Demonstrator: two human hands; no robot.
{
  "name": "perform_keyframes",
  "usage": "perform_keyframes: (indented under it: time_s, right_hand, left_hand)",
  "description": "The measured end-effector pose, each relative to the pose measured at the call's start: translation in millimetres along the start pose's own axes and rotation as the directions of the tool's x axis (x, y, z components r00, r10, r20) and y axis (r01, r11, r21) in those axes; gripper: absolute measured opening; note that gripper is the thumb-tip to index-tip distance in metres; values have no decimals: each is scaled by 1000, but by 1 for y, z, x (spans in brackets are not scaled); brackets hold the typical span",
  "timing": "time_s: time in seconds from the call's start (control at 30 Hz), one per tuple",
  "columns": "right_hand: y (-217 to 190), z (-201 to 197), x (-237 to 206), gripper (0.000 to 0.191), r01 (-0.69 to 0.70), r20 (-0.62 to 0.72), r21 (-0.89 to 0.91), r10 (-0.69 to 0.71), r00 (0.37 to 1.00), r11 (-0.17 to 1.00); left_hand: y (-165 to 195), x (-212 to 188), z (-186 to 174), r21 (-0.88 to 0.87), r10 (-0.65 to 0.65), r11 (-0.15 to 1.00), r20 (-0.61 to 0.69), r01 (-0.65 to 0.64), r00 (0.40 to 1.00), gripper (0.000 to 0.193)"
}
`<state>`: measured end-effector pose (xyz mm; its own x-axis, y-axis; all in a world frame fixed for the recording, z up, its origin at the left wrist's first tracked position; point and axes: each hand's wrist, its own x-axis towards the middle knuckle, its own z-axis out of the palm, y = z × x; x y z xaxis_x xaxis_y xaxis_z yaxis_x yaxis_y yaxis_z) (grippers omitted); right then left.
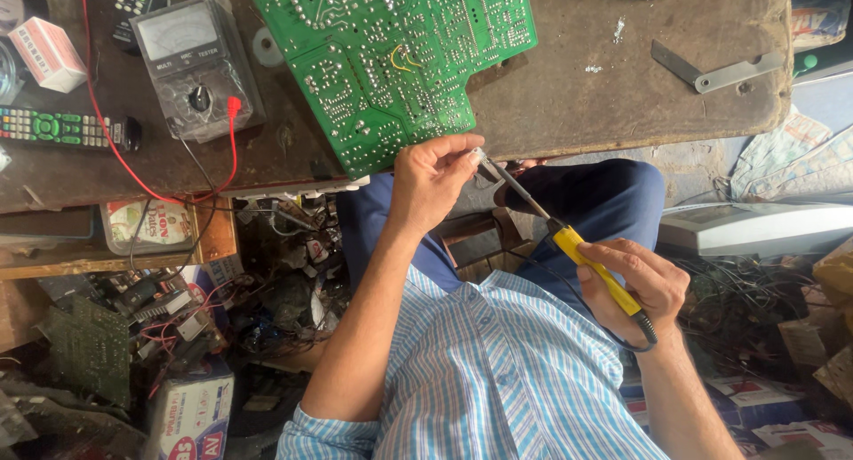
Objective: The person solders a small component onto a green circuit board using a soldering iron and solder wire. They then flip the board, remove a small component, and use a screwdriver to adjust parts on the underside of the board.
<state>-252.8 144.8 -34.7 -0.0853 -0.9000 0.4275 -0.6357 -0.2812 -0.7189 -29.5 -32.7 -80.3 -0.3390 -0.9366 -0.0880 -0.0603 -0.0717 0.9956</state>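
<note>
A large green circuit board [391,60] lies solder side up on the worn brown table [604,96]. My left hand [433,183] is at the table's near edge, just below the board's corner, with fingers pinched on a small pale piece [480,155]. My right hand [644,282] grips the yellow handle of a soldering iron [597,269]. The iron's dark shaft slants up to the left, and its tip meets the pinched piece at my left fingertips. What the piece is I cannot tell.
A grey analog multimeter [195,64] with red and black leads stands left of the board, beside a remote control [62,128] and a small box [49,51]. A metal bracket [715,69] lies at the right. Boards, wires and boxes clutter the floor [160,336].
</note>
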Motion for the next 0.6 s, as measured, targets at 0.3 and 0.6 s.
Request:
perform_keyframes:
  time_s: [0.3,0.6]
  right_hand:
    - [-1,-6,-4,19,-13,-6,0,13,1000,1000]
    - [1,-11,-10,18,-77,-69,-28,74,995,997]
  left_hand:
    - [-1,-3,3,2,31,1000,-26,-31,999,20]
    - [-2,-2,6,68,59,996,-50,-55,997,22]
